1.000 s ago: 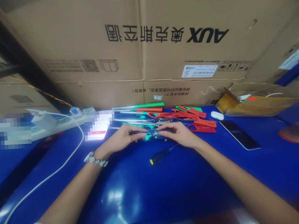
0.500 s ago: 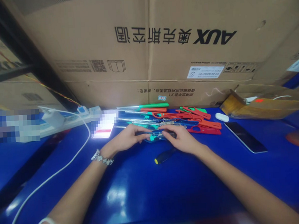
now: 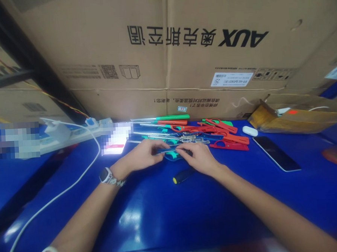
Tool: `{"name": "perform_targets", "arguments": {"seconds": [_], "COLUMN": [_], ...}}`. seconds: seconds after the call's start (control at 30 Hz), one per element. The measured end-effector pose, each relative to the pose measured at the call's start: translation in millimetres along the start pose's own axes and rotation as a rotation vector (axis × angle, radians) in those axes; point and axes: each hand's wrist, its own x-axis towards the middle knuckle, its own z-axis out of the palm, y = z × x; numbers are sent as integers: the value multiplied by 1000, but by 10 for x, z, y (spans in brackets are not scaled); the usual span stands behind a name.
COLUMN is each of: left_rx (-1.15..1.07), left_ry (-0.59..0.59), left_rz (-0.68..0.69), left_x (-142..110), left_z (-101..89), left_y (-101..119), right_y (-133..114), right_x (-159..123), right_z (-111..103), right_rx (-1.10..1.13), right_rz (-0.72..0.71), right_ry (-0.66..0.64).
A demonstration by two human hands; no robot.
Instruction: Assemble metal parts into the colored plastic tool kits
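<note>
My left hand (image 3: 144, 154) has its thumb and fingers closed around one end of a blue long-nose lighter body (image 3: 179, 157). A green trigger piece (image 3: 172, 154) shows in the gap between my hands. On the other side, my right hand (image 3: 200, 156) pinches at the same lighter, thumb and fingertips together over it; any small part between them is too small to make out. Just behind lie metal lighter tubes (image 3: 146, 135) with green pieces and thin wires. A screwdriver (image 3: 183, 176) with a black and yellow handle lies in front, its shaft hidden by my right hand.
Red and orange lighter shells (image 3: 228, 146) pile up at right, and green-handled lighters (image 3: 173, 117) lie behind. A dark phone (image 3: 276, 154), a white earphone case (image 3: 249, 131) and an open carton (image 3: 298, 123) stand further right. A lit phone (image 3: 117, 140) and white cable (image 3: 86, 177) are left.
My left wrist has turned, so the watch face now shows. My right fingertips have shifted slightly left along the lighter. The lighter is tilted differently between my hands.
</note>
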Motion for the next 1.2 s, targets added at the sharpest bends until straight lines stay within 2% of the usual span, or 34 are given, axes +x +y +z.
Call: {"name": "perform_targets", "arguments": {"seconds": [0.1,0.23,0.4,0.57,0.83,1.0,1.2], "left_rx": [60,19,63,-10,1,74,93], "left_ry": [7,-20,-11,-126,-145,-124,-133], "left_rz": [1,-23,52,-5,-78,3,-23], "left_x": [4,6,-2,1,-10,-14,-39], "left_z": [-26,-40,-69,-108,-124,-166,-181], "left_y": [-15,-5,0,-84,-84,-67,-31], "right_y": [1,5,21,43,57,80,116], "right_x": [-10,-17,-12,-2,-2,5,-2], "right_z": [12,20,1,7,17,2,-25], "right_rx": [-16,-18,11,30,54,81,89], "right_rz": [-5,-36,-69,-113,-93,-70,-52], "right_ry": [8,19,37,1,-32,-38,-39]}}
